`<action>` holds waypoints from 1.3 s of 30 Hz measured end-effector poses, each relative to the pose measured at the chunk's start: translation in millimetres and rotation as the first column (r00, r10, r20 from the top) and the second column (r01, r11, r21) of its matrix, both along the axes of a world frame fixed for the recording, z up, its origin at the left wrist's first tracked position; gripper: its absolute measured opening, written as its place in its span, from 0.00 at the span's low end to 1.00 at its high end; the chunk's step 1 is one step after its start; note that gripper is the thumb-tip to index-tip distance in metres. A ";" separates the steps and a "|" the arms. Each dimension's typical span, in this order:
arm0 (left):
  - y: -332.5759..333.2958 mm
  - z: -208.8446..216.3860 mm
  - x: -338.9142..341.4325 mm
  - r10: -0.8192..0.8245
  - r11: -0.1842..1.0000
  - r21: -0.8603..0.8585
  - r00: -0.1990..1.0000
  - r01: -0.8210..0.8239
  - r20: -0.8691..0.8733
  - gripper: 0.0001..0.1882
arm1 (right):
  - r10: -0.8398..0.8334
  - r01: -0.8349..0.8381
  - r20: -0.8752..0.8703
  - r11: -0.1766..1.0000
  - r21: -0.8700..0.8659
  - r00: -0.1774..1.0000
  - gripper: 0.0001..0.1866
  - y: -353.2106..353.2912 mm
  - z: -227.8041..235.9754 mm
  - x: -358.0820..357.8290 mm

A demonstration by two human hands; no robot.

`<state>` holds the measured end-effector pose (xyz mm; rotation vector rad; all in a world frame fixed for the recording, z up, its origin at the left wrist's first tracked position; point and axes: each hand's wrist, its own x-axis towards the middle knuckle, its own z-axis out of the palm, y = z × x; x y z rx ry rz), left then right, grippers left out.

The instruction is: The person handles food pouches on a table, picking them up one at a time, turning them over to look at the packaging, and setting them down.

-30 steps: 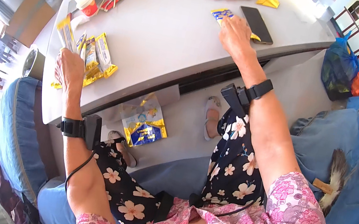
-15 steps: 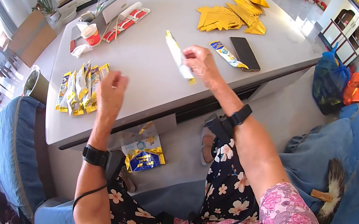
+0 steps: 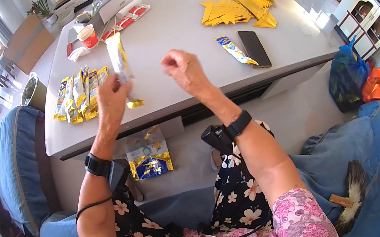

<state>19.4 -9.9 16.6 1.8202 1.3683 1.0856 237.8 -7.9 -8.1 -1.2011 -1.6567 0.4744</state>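
Above the table's near-left part, my left hand [image 3: 112, 99] grips a slim white-and-yellow sachet [image 3: 118, 55] between thumb and fingers. The sachet slants, one end pointing away and its gold end hanging past my fingers. To the right of it, my right hand [image 3: 183, 71] hovers over the grey table [image 3: 165, 28] with fingers curled in and nothing visible in them. Just left of my left hand lies a row of similar sachets [image 3: 80, 94]. Another blue, white and yellow sachet [image 3: 235, 50] rests beside a dark phone [image 3: 254, 48].
Folded gold paper pieces [image 3: 226, 13] lie at the far right. A paper cup [image 3: 87, 35] and a red-and-white packet [image 3: 128, 20] occupy the left side. Below the near edge sits an opened blue-and-yellow bag [image 3: 151, 162]. Blue and red plastic bags [image 3: 348, 73] stand beyond the right end.
The sachet has passed from my right hand to my left, moving leftward. My right hand has shifted left without it, and the view has moved slightly.
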 end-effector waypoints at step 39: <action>-15.9 -14.6 23.0 -0.079 0.976 -0.175 0.961 0.128 0.264 0.11 | 0.191 -0.493 -0.637 0.802 -0.337 0.747 0.09 -18.7 21.7 -25.1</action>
